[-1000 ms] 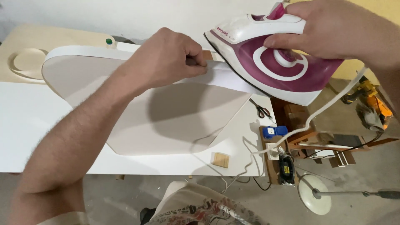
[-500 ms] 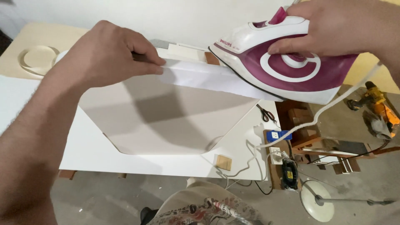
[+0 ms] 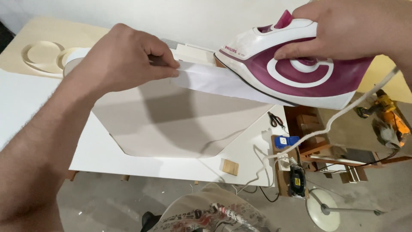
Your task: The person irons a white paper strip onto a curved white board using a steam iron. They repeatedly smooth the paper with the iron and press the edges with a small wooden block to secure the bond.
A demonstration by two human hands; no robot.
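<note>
Left hand: the left hand point(image 3: 122, 58) is reached in from the lower left with the forearm laid across the view; its grip is pinched shut on the near end of a white cloth strip point(image 3: 219, 81), thumb and fingertips pressed together.
Right hand: the right hand point(image 3: 347, 28) is brought in from the upper right, its grip wrapped tight around the handle of the iron point(image 3: 296, 71).
Iron: it is held tilted, nose pointing left, with the sole laid on the far end of the strip; a glossy white and plum plastic body with a dark metal edge is seen.
Cord: a white cord point(image 3: 326, 126) is trailed from the iron down to a blue plug block point(image 3: 286, 141) on a wooden stand.
Cloth strip: thin, smooth and flat, it is stretched between the left hand and the iron, above the pale padded board point(image 3: 180, 124) on the white table point(image 3: 107, 154).
Change: against the picture half a second back, the left hand is found further right and lower, and the iron is seen nearer and larger.
</note>
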